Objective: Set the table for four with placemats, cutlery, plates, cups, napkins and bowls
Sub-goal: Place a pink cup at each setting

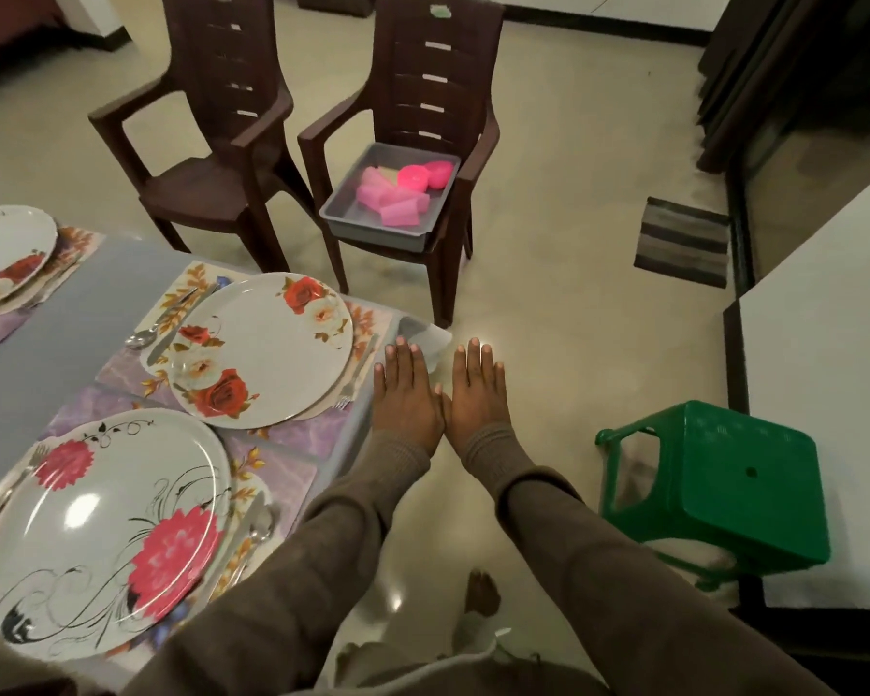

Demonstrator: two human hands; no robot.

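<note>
- Hovering side by side past the tabletop (71, 313) edge, the left hand (407, 394) and right hand (478, 394) are flat, fingers straight, holding nothing.
- Open floor (573, 243) lies ahead, with a green stool (724, 484) to the right.
- Three plates on placemats line the tabletop, the middle plate (267, 344) just beside the left hand.
- A gray tray (342, 205) on a chair (423, 92) holds pink cups (398, 211) and bowls (414, 175).

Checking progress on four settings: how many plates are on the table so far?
3 visible: rose plate beside the hands, pink-flower plate nearest, another plate at the far left edge. A fourth may be out of frame.
</note>
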